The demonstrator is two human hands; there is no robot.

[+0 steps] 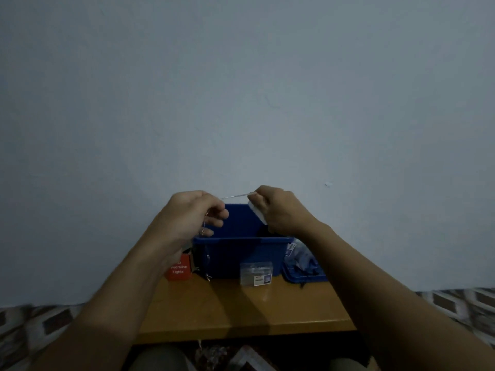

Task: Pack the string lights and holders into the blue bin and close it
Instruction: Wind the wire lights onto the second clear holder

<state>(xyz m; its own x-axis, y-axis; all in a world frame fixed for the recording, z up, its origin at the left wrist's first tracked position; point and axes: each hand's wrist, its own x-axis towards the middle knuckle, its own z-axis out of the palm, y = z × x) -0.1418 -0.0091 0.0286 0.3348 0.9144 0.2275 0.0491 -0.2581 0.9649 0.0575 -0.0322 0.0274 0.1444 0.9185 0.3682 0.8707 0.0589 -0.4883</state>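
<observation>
An open blue bin (235, 257) stands at the back of a small wooden table (241, 306). Both hands are raised above it. My right hand (281, 210) grips the white battery box (257, 214) of the string lights. A thin wire (235, 195) runs from it to my left hand (192, 212), which pinches the wire; more wire hangs down past the bin's left front corner (206, 261). A clear packet of holders (256, 273) leans against the bin's front. The blue lid (305, 275) lies to the right of the bin.
A red "Decorative Lights" box (179, 269) stands left of the bin. A crumpled clear bag (301, 254) rests on the lid. A plain wall rises right behind the table. Patterned floor covering (460, 303) lies on both sides; my knees are under the front edge.
</observation>
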